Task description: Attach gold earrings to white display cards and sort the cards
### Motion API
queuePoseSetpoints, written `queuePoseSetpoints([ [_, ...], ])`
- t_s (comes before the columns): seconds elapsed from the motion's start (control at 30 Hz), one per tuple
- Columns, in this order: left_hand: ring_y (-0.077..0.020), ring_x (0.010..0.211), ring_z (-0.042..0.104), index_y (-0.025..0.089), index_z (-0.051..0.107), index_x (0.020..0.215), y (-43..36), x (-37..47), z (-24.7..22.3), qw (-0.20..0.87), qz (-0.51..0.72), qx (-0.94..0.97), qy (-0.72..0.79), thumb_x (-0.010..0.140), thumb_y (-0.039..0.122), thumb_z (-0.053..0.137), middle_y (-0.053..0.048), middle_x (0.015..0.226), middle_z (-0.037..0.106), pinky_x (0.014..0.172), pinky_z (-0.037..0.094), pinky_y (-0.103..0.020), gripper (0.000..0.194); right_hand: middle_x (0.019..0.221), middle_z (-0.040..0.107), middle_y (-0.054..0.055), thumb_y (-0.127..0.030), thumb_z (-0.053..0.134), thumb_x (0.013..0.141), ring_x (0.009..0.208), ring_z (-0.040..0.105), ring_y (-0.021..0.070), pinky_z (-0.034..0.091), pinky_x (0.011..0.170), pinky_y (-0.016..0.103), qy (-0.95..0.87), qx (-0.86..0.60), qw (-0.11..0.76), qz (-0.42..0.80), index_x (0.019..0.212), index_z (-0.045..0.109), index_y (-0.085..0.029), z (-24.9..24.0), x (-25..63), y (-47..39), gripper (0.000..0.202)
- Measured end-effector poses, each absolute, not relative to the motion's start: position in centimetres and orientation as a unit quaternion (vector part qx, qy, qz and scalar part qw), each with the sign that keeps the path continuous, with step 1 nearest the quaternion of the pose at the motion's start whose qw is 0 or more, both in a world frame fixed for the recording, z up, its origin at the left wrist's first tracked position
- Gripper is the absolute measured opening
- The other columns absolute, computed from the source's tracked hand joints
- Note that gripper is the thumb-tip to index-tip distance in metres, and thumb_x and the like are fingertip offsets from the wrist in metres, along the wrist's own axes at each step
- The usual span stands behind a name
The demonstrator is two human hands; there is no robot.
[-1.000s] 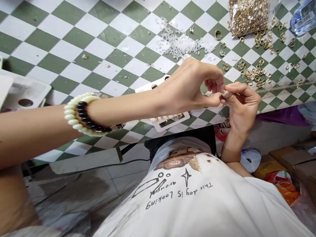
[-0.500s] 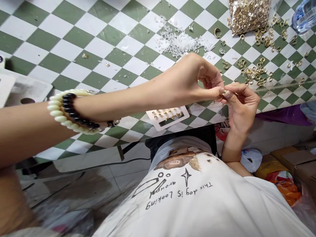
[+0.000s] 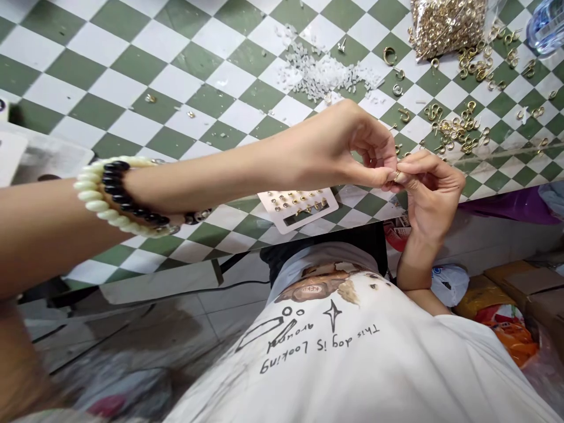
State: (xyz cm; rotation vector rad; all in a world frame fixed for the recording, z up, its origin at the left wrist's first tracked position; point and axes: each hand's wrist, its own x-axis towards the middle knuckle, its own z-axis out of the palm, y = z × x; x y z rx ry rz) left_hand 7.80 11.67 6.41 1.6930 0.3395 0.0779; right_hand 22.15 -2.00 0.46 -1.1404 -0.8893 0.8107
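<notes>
Two hands — left hand (image 3: 341, 144) and right hand (image 3: 434, 191) — are pinching one tiny gold earring (image 3: 398, 174) between nearly closed fingertips, while rows of earrings (image 3: 316, 206) are already sitting on the white card (image 3: 333, 207) and many gold hoops (image 3: 462, 130) are lying loose beyond.

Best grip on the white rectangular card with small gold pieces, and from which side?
Probably pinch the white rectangular card by its plain right border, coming from the right, lifting that edge first. It lies flat on the green-and-white checked table; small gold pieces fill its middle, and the left forearm hides its far part.
</notes>
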Motion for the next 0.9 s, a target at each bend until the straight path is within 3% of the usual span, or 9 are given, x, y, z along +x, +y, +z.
queuePoseSetpoints([
  [0.33,-0.0110,0.070,0.061,0.010,0.071,0.077,11.4,7.7,5.8,0.614,0.044,0.766,0.186,0.083,0.016,0.067,-0.004,0.075,0.070,0.068,0.052,-0.024,0.008,0.083,0.073,-0.001,-0.019,0.084,0.083,0.079,0.072,0.0119,0.065,0.068,0.021,-0.404,-0.530,0.670,0.328,0.087,0.081,-0.026,0.2,21.6,-1.9,0.009],
  [0.47,-0.0130,0.072,0.063,0.013,0.071,0.081,10.9,7.6,6.1,0.576,0.073,0.787,0.210,0.086,0.027,0.068,-0.005,0.077,0.071,0.071,0.054,-0.026,0.016,0.084,0.072,-0.003,-0.023,0.083,0.085,0.075,0.072,0.0103,0.065,0.064,0.019,-0.376,-0.541,0.670,0.341,0.087,0.080,-0.026,0.3,21.6,-2.0,0.005],
  [0.67,-0.0146,0.077,0.067,0.015,0.073,0.086,9.8,7.5,6.7,0.583,0.131,0.767,0.233,0.090,0.026,0.068,-0.007,0.086,0.075,0.075,0.057,-0.028,0.012,0.082,0.070,-0.005,-0.033,0.083,0.085,0.062,0.067,0.0051,0.061,0.057,0.014,-0.341,-0.527,0.685,0.370,0.087,0.077,-0.026,0.4,21.7,-2.0,0.010],
  [0.9,-0.0163,0.076,0.066,0.025,0.069,0.079,9.2,7.6,5.9,0.635,0.153,0.719,0.237,0.088,0.033,0.070,-0.003,0.084,0.074,0.074,0.058,-0.033,0.012,0.076,0.067,-0.004,-0.044,0.084,0.083,0.056,0.064,0.0066,0.059,0.051,0.017,-0.344,-0.560,0.663,0.359,0.082,0.074,-0.024,0.4,21.7,-2.0,0.023],
])
